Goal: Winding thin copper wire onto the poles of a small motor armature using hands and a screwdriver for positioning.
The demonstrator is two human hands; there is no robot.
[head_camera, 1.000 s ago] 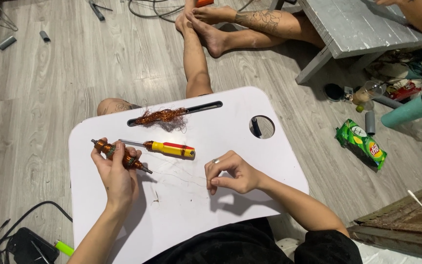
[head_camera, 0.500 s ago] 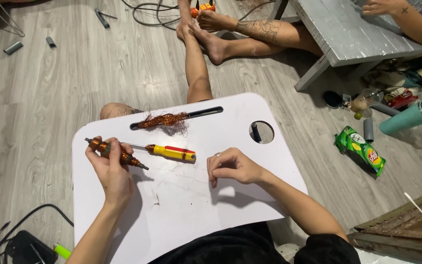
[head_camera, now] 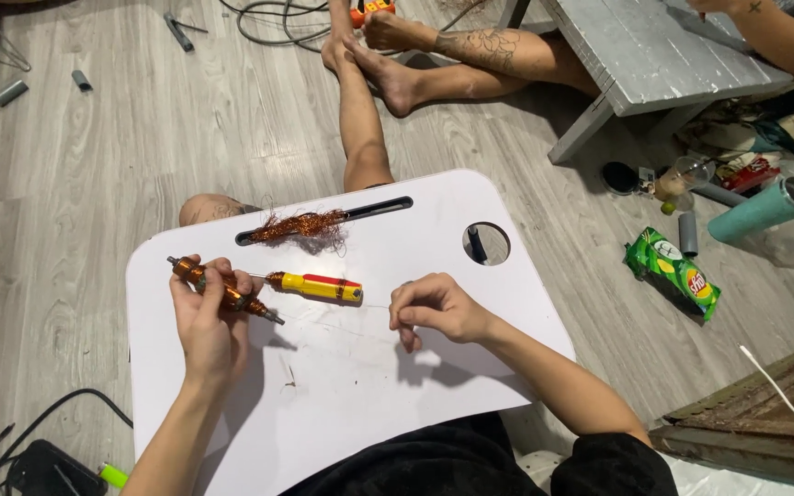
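My left hand (head_camera: 206, 327) grips a rod wound with copper wire (head_camera: 224, 290), holding it slantwise above the white lap tray (head_camera: 351, 386). My right hand (head_camera: 436, 308) hovers over the tray's middle with fingers pinched together; a very thin wire seems to run from it toward the rod, too fine to be sure. A yellow and red screwdriver (head_camera: 316, 286) lies on the tray between my hands. A tangle of loose copper wire (head_camera: 298, 226) rests on the tray's long slot.
Another person's bare legs (head_camera: 388, 73) stretch across the wooden floor beyond the tray. A grey low table (head_camera: 654, 50) stands at the upper right. A green snack bag (head_camera: 671, 271), a teal bottle (head_camera: 763, 209) and clutter lie to the right. Black cables (head_camera: 39, 441) lie at the lower left.
My left hand with the wound rod has stayed near the tray's left edge. My right hand has shifted slightly right, fingers still pinched. The view has tilted a little.
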